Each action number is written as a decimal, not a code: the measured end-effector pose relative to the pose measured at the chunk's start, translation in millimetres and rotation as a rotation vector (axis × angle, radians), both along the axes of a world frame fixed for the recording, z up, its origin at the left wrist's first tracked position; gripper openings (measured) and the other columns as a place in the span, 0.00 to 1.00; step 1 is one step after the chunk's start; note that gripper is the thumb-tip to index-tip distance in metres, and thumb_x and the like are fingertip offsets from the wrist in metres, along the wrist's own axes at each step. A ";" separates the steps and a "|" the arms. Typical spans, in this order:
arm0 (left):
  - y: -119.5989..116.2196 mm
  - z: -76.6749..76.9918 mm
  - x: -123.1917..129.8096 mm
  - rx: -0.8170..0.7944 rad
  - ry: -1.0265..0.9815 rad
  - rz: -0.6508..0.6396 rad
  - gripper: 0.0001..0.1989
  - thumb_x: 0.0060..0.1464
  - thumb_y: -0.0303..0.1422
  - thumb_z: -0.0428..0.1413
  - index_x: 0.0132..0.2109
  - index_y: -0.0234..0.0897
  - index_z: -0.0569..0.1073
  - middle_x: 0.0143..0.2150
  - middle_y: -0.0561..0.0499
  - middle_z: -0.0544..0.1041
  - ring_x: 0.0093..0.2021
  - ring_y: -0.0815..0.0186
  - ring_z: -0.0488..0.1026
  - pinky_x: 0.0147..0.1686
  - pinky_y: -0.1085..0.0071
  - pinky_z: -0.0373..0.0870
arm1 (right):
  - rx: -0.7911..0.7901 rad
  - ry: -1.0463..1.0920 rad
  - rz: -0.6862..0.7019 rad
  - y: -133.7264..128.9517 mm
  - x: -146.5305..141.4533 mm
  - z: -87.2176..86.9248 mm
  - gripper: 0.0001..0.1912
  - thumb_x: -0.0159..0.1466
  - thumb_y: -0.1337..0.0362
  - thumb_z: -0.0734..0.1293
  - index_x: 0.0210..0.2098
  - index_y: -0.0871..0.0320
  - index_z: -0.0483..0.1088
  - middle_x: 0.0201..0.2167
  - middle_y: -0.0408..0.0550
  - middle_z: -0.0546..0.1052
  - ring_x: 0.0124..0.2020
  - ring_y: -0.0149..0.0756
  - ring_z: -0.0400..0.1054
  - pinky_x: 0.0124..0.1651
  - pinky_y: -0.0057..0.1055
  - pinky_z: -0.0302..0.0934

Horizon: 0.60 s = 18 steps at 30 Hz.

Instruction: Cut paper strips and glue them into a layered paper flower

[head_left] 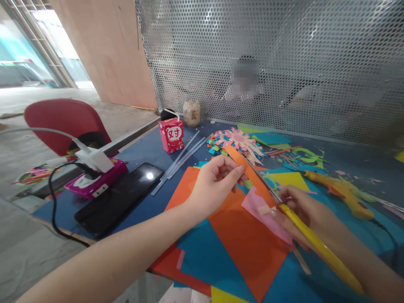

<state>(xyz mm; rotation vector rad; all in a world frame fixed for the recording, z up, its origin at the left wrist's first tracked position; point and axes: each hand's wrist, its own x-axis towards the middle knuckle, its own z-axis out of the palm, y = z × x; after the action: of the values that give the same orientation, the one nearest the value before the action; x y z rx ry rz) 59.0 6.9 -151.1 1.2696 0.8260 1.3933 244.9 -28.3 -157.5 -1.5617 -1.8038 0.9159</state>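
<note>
In the frame's centre, the left hand pinches an orange paper strip; at right of centre, the right hand grasps yellow-handled scissors close beside the strip. If the thin paper bends, a cut could go crooked; the left hand, being near, could be nicked.

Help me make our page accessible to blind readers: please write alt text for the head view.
A left hand holds an orange paper strip while the right hand holds yellow-handled scissors up to it. Coloured paper sheets cover much of the blue table, with a paper flower, a yellow glue gun, a drink carton and a phone nearby.
</note>
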 end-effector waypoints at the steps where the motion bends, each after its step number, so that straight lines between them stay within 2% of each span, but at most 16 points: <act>1: -0.2 -0.2 0.1 0.002 0.003 -0.004 0.08 0.52 0.30 0.54 0.27 0.35 0.64 0.22 0.53 0.73 0.21 0.74 0.68 0.20 0.78 0.65 | 0.005 -0.012 -0.003 -0.1 -0.3 0.7 0.15 0.58 0.48 0.60 0.29 0.52 0.55 0.19 0.34 0.54 0.15 0.25 0.49 0.16 0.26 0.46; 6: -0.9 -0.5 0.2 0.005 0.004 0.001 0.08 0.52 0.30 0.54 0.27 0.35 0.64 0.22 0.53 0.72 0.21 0.74 0.68 0.20 0.78 0.65 | -0.012 -0.090 -0.041 -1.2 -1.6 4.9 0.16 0.56 0.48 0.61 0.28 0.52 0.54 0.17 0.32 0.55 0.10 0.23 0.46 0.13 0.26 0.42; 12: -1.0 0.3 0.9 -0.013 -0.025 0.002 0.08 0.51 0.30 0.55 0.27 0.34 0.65 0.21 0.53 0.73 0.21 0.74 0.68 0.20 0.78 0.65 | -0.091 0.018 -0.013 -1.2 -2.2 6.9 0.17 0.52 0.53 0.67 0.27 0.52 0.53 0.16 0.31 0.53 0.10 0.22 0.46 0.13 0.25 0.42; 15: -0.9 -0.2 1.5 -0.034 -0.041 -0.017 0.09 0.51 0.30 0.55 0.26 0.35 0.64 0.21 0.53 0.73 0.20 0.74 0.68 0.19 0.78 0.64 | -0.082 0.030 -0.016 0.0 -1.6 3.8 0.16 0.54 0.52 0.65 0.28 0.52 0.55 0.18 0.33 0.57 0.11 0.22 0.47 0.13 0.25 0.44; 18: -1.1 -1.3 2.2 -0.042 -0.029 -0.053 0.09 0.51 0.30 0.55 0.26 0.35 0.64 0.22 0.52 0.74 0.22 0.73 0.69 0.20 0.78 0.65 | -0.003 0.034 0.001 1.7 -0.4 0.6 0.15 0.54 0.51 0.64 0.30 0.53 0.56 0.20 0.36 0.59 0.15 0.25 0.52 0.17 0.26 0.48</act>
<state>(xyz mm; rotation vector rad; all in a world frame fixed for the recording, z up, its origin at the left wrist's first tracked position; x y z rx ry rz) 61.2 5.8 -152.4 1.2280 0.7926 1.3424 244.5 -26.6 -156.9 -1.5377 -1.7805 0.9410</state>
